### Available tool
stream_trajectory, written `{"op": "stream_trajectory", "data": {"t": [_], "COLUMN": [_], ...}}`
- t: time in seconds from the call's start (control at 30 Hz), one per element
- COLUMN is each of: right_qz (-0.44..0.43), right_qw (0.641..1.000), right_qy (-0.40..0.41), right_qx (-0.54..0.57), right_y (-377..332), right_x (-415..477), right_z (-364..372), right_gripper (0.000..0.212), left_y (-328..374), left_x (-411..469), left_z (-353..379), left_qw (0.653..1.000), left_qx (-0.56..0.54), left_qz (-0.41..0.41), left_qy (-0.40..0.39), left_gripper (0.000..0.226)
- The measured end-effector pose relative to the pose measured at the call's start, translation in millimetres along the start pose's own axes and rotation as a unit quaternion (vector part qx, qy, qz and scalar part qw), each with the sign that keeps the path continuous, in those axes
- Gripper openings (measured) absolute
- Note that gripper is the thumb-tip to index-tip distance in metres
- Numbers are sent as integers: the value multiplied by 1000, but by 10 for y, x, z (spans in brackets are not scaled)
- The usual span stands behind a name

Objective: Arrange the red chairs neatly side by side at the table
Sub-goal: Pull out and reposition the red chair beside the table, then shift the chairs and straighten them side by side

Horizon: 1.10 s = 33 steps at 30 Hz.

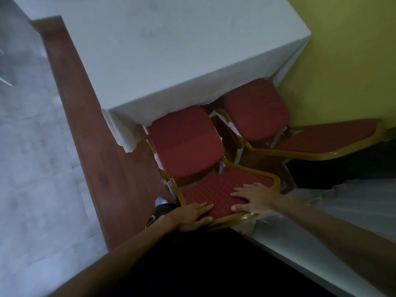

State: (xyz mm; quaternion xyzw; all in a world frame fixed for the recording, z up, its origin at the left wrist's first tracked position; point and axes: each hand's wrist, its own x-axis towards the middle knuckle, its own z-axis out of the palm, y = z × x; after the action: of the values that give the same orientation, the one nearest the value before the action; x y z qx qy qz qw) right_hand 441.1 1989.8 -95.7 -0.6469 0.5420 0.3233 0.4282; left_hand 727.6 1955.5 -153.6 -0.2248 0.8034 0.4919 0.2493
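Observation:
Two red padded chairs with gold frames stand at the near end of a table under a white cloth. The left chair has its seat partly under the cloth's edge. Its dotted red backrest faces me. My left hand grips the backrest's top edge at its left corner. My right hand lies flat on the backrest's front with the thumb over the gold rim. The right chair stands beside it, close to the wall, with its backrest to the right.
A yellow-green wall runs along the right side. A strip of red-brown wooden floor borders the table, with pale grey tiles to the left. Another white-covered surface lies at lower right. My dark shoe is beside the left chair's leg.

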Motion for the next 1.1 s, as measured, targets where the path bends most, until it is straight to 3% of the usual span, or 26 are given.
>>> {"op": "stream_trajectory", "data": {"t": [0.17, 0.27, 0.47, 0.57, 0.8, 1.1], "right_qz": [14, 26, 70, 89, 124, 82], "right_qw": [999, 987, 956, 936, 909, 882], "right_qy": [19, 94, 238, 276, 311, 394], "right_qx": [37, 125, 159, 201, 247, 246], "right_y": [-33, -154, -688, -1127, -2100, -2887], "right_x": [104, 207, 597, 834, 1524, 2126], "right_z": [-34, -83, -432, -814, -1884, -3576], "right_gripper": [98, 101, 89, 82, 93, 80], "left_y": [-19, -164, -711, -1150, -2264, -3172], "left_x": [-38, -109, -433, -669, -1409, -1986], "left_z": [-114, -307, -1146, -1668, -2994, -4389], "left_qw": [998, 993, 981, 973, 952, 939], "left_qx": [64, 107, 187, 220, 278, 292], "left_qz": [13, 24, 5, 4, -22, -55], "left_qy": [9, 34, 58, 64, 123, 174], "left_gripper": [82, 94, 91, 92, 108, 93]}}
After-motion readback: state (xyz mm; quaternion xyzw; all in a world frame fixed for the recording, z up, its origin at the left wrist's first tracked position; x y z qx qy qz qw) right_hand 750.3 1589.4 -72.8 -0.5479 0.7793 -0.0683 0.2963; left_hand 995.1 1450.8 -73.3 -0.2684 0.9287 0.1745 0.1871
